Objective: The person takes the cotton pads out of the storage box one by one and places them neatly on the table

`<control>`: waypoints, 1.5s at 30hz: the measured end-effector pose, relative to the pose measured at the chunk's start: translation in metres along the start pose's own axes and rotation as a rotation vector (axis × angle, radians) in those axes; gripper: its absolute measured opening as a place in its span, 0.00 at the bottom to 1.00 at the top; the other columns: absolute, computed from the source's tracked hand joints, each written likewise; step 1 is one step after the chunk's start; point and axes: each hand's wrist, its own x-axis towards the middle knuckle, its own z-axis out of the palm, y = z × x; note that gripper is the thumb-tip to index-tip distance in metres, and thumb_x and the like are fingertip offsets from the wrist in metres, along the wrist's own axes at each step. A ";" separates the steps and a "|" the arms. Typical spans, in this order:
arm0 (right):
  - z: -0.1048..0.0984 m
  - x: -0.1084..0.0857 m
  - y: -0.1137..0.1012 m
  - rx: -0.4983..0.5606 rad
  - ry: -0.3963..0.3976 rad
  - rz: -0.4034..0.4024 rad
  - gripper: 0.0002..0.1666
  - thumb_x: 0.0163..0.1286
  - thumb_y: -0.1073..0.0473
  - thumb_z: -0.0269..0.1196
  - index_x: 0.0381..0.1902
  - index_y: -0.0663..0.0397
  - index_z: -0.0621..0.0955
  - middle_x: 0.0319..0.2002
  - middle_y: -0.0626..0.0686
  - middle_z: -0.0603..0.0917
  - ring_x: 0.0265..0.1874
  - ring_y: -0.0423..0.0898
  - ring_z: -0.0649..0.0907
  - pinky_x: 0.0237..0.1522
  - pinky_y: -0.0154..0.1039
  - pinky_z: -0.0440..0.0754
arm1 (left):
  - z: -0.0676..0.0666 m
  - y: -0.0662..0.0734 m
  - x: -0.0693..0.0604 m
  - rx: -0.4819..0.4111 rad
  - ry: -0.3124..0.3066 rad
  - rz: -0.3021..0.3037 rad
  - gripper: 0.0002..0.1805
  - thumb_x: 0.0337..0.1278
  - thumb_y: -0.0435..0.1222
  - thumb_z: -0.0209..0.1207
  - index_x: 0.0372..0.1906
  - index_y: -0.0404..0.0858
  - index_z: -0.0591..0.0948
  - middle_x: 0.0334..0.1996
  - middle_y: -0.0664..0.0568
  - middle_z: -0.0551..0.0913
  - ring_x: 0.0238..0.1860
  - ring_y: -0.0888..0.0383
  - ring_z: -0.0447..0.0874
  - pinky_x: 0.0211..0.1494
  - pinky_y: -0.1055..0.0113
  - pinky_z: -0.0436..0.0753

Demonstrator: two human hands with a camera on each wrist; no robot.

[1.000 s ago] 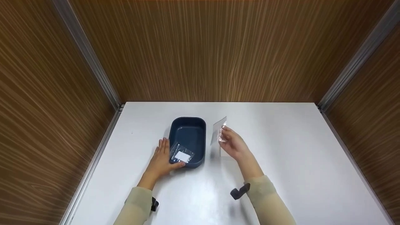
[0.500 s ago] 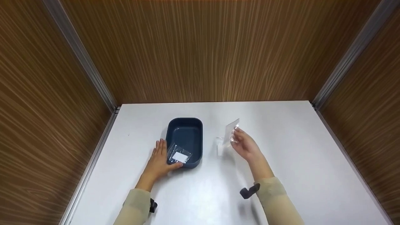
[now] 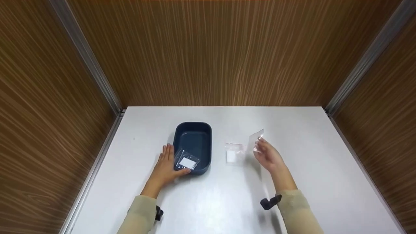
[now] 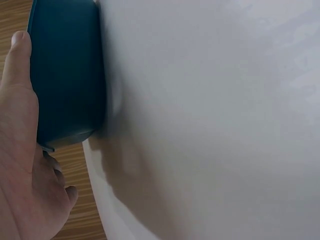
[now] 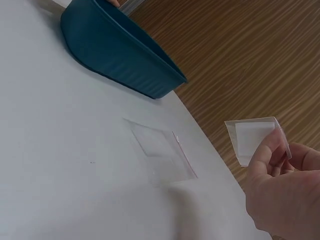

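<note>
In the head view, my left hand (image 3: 165, 170) rests against the left wall of a dark blue rectangular bin (image 3: 196, 139), fingers straight and thumb at its near corner. A small clear zip bag (image 3: 188, 163) with a white card inside lies in the bin's near end. My right hand (image 3: 269, 158) pinches a similar clear zip bag (image 3: 255, 140) by one edge, raised above the table; the right wrist view shows a white square inside this held bag (image 5: 247, 137). Another clear zip bag (image 3: 231, 156) with a white piece lies flat between the bin and my right hand.
A white table (image 3: 201, 201) carries everything. Wood-grain panels (image 3: 208, 55) stand behind it and on both sides, with metal posts (image 3: 94, 61) at the corners. A dark band-like piece (image 3: 270, 202) sits at my right sleeve.
My right hand has moved right with its zip bag, away from the bin. The zip bag on the table, mostly covered before, now shows whole. My left hand stays at the bin.
</note>
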 end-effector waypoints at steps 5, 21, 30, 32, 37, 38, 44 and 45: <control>-0.015 -0.002 -0.003 -0.054 0.035 0.013 0.10 0.77 0.66 0.53 0.50 0.50 0.78 0.35 0.48 0.82 0.35 0.40 0.81 0.41 0.29 0.82 | 0.001 0.000 -0.002 0.004 -0.004 -0.003 0.76 0.40 0.76 0.60 0.78 0.28 0.41 0.79 0.33 0.40 0.80 0.39 0.34 0.80 0.46 0.46; -0.046 -0.012 -0.010 -0.368 0.156 -0.021 0.11 0.76 0.65 0.56 0.52 0.48 0.78 0.36 0.45 0.85 0.37 0.39 0.83 0.46 0.34 0.84 | 0.001 0.005 -0.003 -0.003 0.014 0.003 0.74 0.41 0.74 0.62 0.78 0.27 0.43 0.79 0.33 0.42 0.80 0.38 0.36 0.80 0.45 0.48; -0.054 -0.014 -0.013 -0.579 0.208 -0.064 0.11 0.73 0.66 0.58 0.51 0.53 0.76 0.32 0.44 0.84 0.33 0.39 0.83 0.44 0.39 0.86 | 0.001 0.006 -0.001 0.004 0.007 -0.001 0.74 0.41 0.74 0.62 0.78 0.28 0.42 0.79 0.33 0.42 0.80 0.38 0.36 0.80 0.45 0.48; -0.056 -0.014 -0.014 -0.632 0.225 -0.074 0.13 0.73 0.66 0.58 0.54 0.56 0.74 0.32 0.45 0.83 0.32 0.40 0.83 0.44 0.39 0.87 | 0.001 0.007 -0.002 -0.001 -0.001 -0.005 0.75 0.41 0.75 0.61 0.79 0.29 0.41 0.79 0.34 0.41 0.80 0.39 0.35 0.80 0.47 0.46; -0.058 -0.012 -0.016 -0.797 0.271 -0.106 0.22 0.74 0.62 0.57 0.62 0.65 0.70 0.35 0.46 0.81 0.34 0.41 0.82 0.41 0.37 0.87 | 0.001 0.008 -0.003 -0.017 0.001 -0.002 0.75 0.40 0.76 0.60 0.78 0.28 0.43 0.79 0.34 0.41 0.80 0.40 0.34 0.80 0.47 0.45; -0.058 -0.012 -0.017 -0.823 0.281 -0.112 0.23 0.74 0.62 0.57 0.63 0.66 0.70 0.35 0.46 0.81 0.34 0.41 0.82 0.40 0.36 0.87 | 0.001 0.008 -0.003 -0.019 0.000 -0.004 0.75 0.39 0.76 0.60 0.78 0.28 0.43 0.79 0.34 0.41 0.80 0.40 0.34 0.80 0.47 0.45; -0.060 -0.009 -0.018 -0.954 0.336 -0.162 0.22 0.73 0.58 0.59 0.60 0.67 0.74 0.33 0.49 0.81 0.33 0.41 0.82 0.36 0.35 0.86 | 0.001 0.008 -0.001 -0.004 -0.010 -0.011 0.75 0.40 0.75 0.61 0.79 0.29 0.42 0.80 0.35 0.40 0.80 0.41 0.33 0.81 0.48 0.45; -0.060 -0.008 -0.018 -0.973 0.346 -0.174 0.22 0.73 0.58 0.59 0.59 0.67 0.75 0.33 0.49 0.81 0.32 0.41 0.81 0.35 0.35 0.86 | 0.001 0.008 -0.001 -0.004 -0.006 -0.008 0.75 0.41 0.75 0.61 0.79 0.29 0.42 0.80 0.35 0.40 0.80 0.40 0.34 0.81 0.47 0.46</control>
